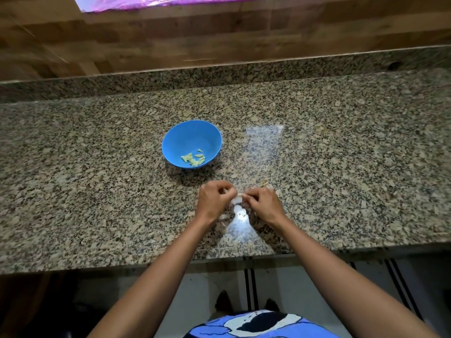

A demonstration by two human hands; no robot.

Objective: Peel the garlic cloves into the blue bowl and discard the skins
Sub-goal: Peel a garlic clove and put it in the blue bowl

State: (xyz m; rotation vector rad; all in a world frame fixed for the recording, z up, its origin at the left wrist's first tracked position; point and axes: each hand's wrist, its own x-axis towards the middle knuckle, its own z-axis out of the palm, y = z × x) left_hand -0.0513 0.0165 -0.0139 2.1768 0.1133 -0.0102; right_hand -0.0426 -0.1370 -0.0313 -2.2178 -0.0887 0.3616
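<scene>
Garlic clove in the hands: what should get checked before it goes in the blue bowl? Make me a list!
1. Grip: the left hand and right hand both pinch the garlic clove. Ok.
2. Clove fully peeled: fingers hide most of it. Cannot tell.
3. The blue bowl stands upright on the countertop, just beyond the hands. Ok.
4. Room in the bowl: only a few peeled cloves lie at the bottom. Ok.
5. Skins discarded: a skin scrap lies on the countertop beside the right hand. Not ok.
</scene>
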